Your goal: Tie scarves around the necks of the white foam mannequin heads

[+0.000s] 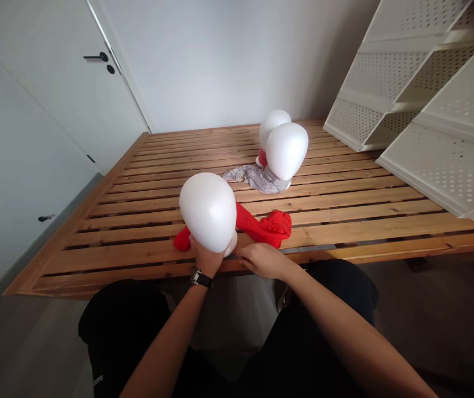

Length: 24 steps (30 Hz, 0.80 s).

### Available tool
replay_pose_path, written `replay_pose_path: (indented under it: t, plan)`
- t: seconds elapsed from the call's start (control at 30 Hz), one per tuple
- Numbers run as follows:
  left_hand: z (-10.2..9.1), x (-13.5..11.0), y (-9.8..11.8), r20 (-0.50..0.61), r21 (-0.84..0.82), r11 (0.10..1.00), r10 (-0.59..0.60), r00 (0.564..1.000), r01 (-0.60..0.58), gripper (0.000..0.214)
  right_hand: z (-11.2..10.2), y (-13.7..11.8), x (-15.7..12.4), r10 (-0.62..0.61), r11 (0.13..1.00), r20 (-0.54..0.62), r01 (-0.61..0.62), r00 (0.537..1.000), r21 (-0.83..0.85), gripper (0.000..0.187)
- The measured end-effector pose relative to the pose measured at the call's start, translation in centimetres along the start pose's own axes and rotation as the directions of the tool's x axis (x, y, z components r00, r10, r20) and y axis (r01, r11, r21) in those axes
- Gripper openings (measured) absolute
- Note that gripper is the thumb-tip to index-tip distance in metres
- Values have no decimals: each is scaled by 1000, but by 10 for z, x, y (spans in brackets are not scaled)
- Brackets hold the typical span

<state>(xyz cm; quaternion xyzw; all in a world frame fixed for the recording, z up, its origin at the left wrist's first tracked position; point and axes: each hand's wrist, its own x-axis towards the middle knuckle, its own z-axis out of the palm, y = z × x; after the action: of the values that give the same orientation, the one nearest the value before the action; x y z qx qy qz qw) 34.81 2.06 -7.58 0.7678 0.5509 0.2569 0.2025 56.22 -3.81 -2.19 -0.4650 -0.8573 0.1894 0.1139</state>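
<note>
A white foam mannequin head (208, 209) stands near the front edge of the slatted wooden bench, directly before me. My left hand (207, 255), with a dark-strapped watch at its wrist, is closed around the neck under the head, which hides most of the fingers. Red cloth (261, 224) lies behind the head and shows on both sides of it, bunched at its right end. Just right of the head's base, my right hand (264, 260) is closed with curled fingers at the bench edge; anything inside them is hidden.
Two more foam heads, a front one (287, 150) and a rear one (275, 122), stand farther back. Grey cloth (257, 178) spreads around the front one's base; red fabric shows at the rear one's neck. White perforated racks (411, 83) stand right. A door (54, 66) is left.
</note>
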Motion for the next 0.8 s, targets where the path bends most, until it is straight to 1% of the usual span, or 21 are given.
replay_pose_path:
  t: [0.03, 0.07, 0.1, 0.13, 0.17, 0.23, 0.27, 0.33, 0.37, 0.4, 0.43, 0.47, 0.5, 0.57, 0.67, 0.73, 0.8]
  plan:
    - [-7, -5, -3, -150, 25, 997, -70, 986, 75, 84, 0, 1, -1, 8, 1000, -1, -8, 1000, -4, 23]
    - [-15, -10, -9, -267, 48, 991, -110, 957, 128, 93, -1, 3, -2, 22, 1000, -2, -22, 1000, -8, 24]
    - [-26, -16, -16, -331, 76, 986, -116, 937, 149, 100, -2, 4, -4, 41, 999, -1, -41, 999, -10, 25]
    - [-37, -21, -26, -332, 114, 984, -90, 939, 134, 101, -3, 4, -6, 65, 998, -1, -65, 998, -11, 26]
    - [-48, -25, -36, -324, 156, 980, -67, 944, 123, 97, -5, 5, -8, 90, 996, -1, -90, 996, -10, 26]
    - [-68, -26, -58, -328, 218, 965, -65, 943, 142, 83, -10, 5, -11, 130, 991, -4, -130, 991, -2, 26]
    - [-76, -22, -68, -327, 234, 960, -73, 942, 156, 77, -12, 5, -12, 144, 990, -4, -144, 990, 3, 26]
    - [-85, -9, -84, -292, 218, 963, -89, 952, 156, 66, -15, 5, -14, 164, 986, -5, -164, 986, 9, 26]
    - [-87, 0, -90, -259, 170, 974, -102, 960, 150, 60, -16, 4, -14, 168, 986, 1, -168, 986, 8, 26]
    - [-88, 9, -93, -221, 74, 985, -134, 966, 154, 51, -15, 3, -15, 168, 986, 10, -168, 986, 5, 27]
    - [-88, 18, -96, -180, -53, 984, -178, 967, 171, 40, -14, 2, -15, 164, 986, 21, -164, 986, 3, 27]
    - [-89, 26, -97, -138, -187, 962, -225, 964, 198, 28, -12, 2, -15, 156, 988, 32, -156, 987, 3, 28]
    - [-90, 34, -98, -103, -308, 923, -271, 957, 229, 21, -11, 1, -15, 148, 989, 41, -148, 988, 7, 28]
    - [-94, 47, -98, -59, -471, 838, -343, 938, 277, 21, -7, -1, -16, 138, 990, 51, -140, 989, 25, 29]
    - [-108, 68, -95, -24, -610, 731, -402, 915, 305, 17, -8, -1, -17, 147, 987, 46, -150, 988, 58, 29]
    - [-122, 87, -90, 19, -724, 618, -425, 905, 306, 15, -12, 1, -19, 171, 982, 27, -173, 985, 77, 28]
    - [-138, 112, -84, 53, -816, 501, -431, 901, 288, 19, -17, 3, -20, 199, 975, 6, -199, 980, 95, 29]
